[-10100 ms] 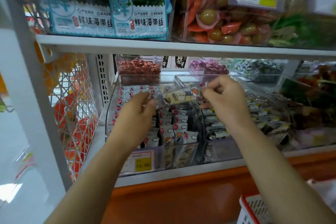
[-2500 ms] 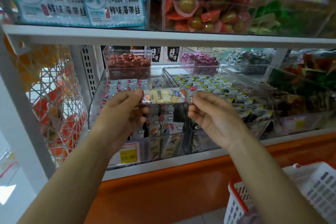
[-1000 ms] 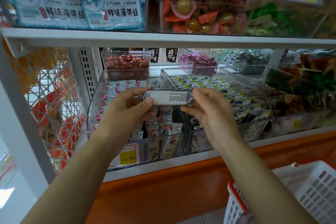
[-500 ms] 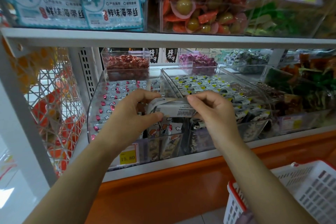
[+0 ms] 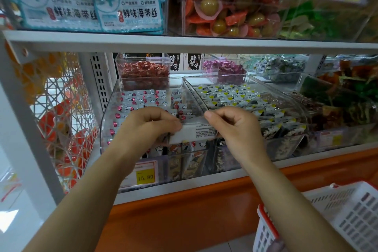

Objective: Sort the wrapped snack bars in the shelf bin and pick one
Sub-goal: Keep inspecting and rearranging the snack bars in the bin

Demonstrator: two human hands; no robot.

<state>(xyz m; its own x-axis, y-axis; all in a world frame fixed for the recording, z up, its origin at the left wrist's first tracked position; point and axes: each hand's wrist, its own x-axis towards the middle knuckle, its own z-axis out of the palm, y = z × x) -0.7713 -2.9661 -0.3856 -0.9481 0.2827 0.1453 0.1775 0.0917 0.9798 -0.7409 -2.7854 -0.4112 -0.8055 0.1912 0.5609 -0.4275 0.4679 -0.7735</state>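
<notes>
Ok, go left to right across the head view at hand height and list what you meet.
Wire mesh rack → left hand → wrapped snack bar, gripped at its ends by both hands → right hand → yellow-marked packets → dark green and red packets.

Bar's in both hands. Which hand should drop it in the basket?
Right, probably. The right hand and left hand each pinch an end of the bar, but the basket sits low on the right, beside that forearm; the left would cross over.
</notes>
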